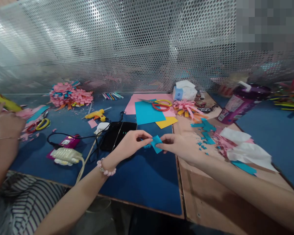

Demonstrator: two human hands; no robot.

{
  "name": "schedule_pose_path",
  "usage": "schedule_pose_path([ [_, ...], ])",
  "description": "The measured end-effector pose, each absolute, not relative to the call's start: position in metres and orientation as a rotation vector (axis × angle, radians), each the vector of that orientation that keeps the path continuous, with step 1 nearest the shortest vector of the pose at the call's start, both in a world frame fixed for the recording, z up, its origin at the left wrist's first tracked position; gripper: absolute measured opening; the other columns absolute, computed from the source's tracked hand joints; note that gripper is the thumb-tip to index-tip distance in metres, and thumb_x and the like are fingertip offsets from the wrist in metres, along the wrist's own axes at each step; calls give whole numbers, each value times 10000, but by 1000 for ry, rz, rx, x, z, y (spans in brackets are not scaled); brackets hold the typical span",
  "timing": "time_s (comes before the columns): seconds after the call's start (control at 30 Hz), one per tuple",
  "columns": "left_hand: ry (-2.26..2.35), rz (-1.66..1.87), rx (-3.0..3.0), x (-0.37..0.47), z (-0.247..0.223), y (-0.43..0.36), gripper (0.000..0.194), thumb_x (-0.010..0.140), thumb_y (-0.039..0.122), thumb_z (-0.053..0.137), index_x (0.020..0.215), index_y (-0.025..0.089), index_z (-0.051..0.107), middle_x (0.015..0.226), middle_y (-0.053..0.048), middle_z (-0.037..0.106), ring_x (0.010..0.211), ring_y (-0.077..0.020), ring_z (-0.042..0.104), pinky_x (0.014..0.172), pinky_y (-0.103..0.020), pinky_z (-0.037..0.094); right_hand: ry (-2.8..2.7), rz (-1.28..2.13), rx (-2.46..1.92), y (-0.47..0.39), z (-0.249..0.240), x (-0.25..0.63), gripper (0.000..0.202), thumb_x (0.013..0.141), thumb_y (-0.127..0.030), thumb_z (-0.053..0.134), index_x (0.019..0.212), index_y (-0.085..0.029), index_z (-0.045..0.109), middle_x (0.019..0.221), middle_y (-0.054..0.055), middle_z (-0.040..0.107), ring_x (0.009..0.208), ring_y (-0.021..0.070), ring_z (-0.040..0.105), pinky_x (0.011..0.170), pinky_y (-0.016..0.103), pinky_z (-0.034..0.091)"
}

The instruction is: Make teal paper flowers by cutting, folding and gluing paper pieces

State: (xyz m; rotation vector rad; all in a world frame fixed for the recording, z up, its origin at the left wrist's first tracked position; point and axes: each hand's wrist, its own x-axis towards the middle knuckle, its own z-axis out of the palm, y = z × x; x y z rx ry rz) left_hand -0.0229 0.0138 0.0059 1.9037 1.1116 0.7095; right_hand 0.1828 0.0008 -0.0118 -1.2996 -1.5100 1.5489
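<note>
Between my two hands, above the blue table, is a small folded piece of turquoise paper (157, 144). My left hand (134, 142), with a beaded bracelet at the wrist, pinches its upper left edge. My right hand (176, 147) grips the right side between thumb and fingers. Small turquoise scraps (146, 143) show just behind my left fingertips. Beyond my hands lie a turquoise sheet (147, 114), a yellow sheet (167, 122) and a pink sheet (130, 106). Scissors (160, 105) with red and yellow handles rest on the sheets.
A black tablet-like device (114, 135), a power strip (66, 155) with cables and a yellow glue gun (96, 115) are on the left. To the right stand a purple cup (242, 102) and a tissue pack (185, 91), near crumpled tissue (250, 155). A co-worker's hand (9, 125) works at far left.
</note>
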Motion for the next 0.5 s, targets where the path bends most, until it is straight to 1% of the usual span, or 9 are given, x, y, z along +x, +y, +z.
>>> schedule_pose_path([
  [0.17,1114,706,1899,-23,6,14,216,839,339,624,913,160,718,898,-60,729,823,-161,650,751,-283,500,-1510,1549,-1294,1,-15,183,119,776,-255,696,826,-150,668,793,31,689,674,103,609,649,244,512],
  [0.33,1102,715,1824,-23,6,14,258,815,370,656,954,158,702,928,-65,723,844,-168,654,768,-287,508,-1515,1500,-1266,-1,-11,183,125,754,-269,711,774,-159,654,718,-3,660,621,86,587,627,229,497],
  [0.5,1087,718,1725,-24,2,15,296,770,388,709,942,148,686,899,-66,715,823,-161,646,768,-282,505,-1525,1442,-1198,0,-14,185,162,746,-321,711,799,-172,672,790,15,672,710,114,607,674,254,513],
])
